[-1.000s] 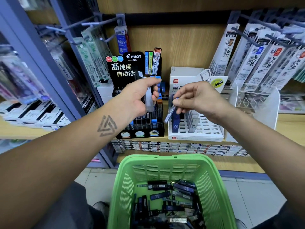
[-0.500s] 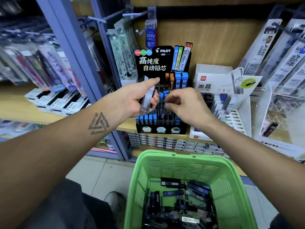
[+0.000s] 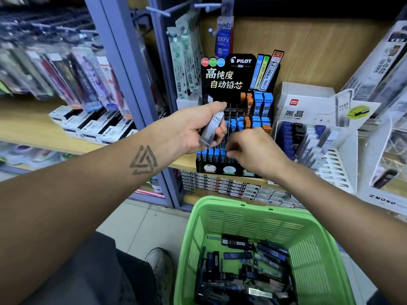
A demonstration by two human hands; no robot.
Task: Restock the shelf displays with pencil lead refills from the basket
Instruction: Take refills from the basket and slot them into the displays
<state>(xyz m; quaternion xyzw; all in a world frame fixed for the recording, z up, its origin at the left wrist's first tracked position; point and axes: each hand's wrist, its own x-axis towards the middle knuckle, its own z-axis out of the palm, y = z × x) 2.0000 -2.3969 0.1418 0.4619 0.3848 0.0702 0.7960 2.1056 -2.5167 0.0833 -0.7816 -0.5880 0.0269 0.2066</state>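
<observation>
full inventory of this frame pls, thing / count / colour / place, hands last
Pilot display: one, black, on the wooden shelf, centre.
Refill tubes in it: many, blue and orange caps, upright in slots.
White display: one, right of the Pilot display, partly filled.
Basket: one, green, bottom centre.
Refills in basket: many, dark, loose pile.
Hanging packs: several, clear and white, on pegs above.
Boxed stock: several, white and black, left shelf.
Shoe: one, grey, on the floor.
Left hand: holds a grey HB tube.
Right hand: fingers at the front slots; contents hidden.
</observation>
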